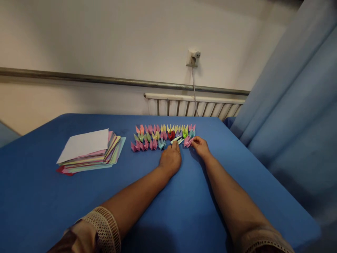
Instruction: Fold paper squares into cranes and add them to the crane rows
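Note:
Several small folded paper cranes (158,136) in pink, yellow, green and blue stand in rows at the far middle of the blue table (52,203). My left hand (171,158) rests on the table with its fingers curled at a pale green folded paper piece (177,140) in the front row. My right hand (200,146) reaches beside it, fingers pinched on a pink crane (187,141) at the right end of the front row.
A stack of coloured square paper sheets (89,151) with a white sheet on top lies to the left. Behind the table are a radiator (195,107), a wall socket (193,57) with a cable, and a blue curtain (295,105) on the right.

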The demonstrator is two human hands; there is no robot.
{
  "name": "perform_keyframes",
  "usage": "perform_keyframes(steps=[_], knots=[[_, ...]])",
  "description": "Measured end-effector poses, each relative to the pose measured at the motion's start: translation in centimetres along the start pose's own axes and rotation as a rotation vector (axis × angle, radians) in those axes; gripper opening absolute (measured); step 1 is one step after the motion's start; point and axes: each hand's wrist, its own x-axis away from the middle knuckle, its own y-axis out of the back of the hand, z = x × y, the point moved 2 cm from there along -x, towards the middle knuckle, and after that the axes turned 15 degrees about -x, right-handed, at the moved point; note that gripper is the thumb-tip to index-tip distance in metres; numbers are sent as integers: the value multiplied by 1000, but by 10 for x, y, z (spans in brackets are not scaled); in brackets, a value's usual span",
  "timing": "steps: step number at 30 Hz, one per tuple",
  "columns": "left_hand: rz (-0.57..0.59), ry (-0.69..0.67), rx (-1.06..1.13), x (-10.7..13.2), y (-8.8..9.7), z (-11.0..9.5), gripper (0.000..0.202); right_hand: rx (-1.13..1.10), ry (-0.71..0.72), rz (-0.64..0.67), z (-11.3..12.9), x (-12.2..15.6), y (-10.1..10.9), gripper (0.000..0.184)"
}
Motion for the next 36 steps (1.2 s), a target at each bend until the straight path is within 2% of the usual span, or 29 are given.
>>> perform_keyframes(steps=[3, 6, 10, 16, 23, 36], knots=[[-3, 21, 148, 13, 1, 4, 62, 27, 14, 3, 3, 4, -4, 19], [90, 113, 309, 24, 0, 8, 68, 61, 31, 47, 5, 8, -13, 17], [185, 192, 383, 27, -3, 9, 73, 127, 71, 103, 8, 11, -25, 13], [172, 226, 383, 25, -3, 8, 78, 199, 143, 111, 13, 10, -36, 15], [262, 194, 367, 27, 1, 8, 80, 266, 144, 170, 7, 7, -39, 10], [215, 185, 307, 33, 0, 15, 72, 349, 172, 191, 10, 8, -38, 12]])
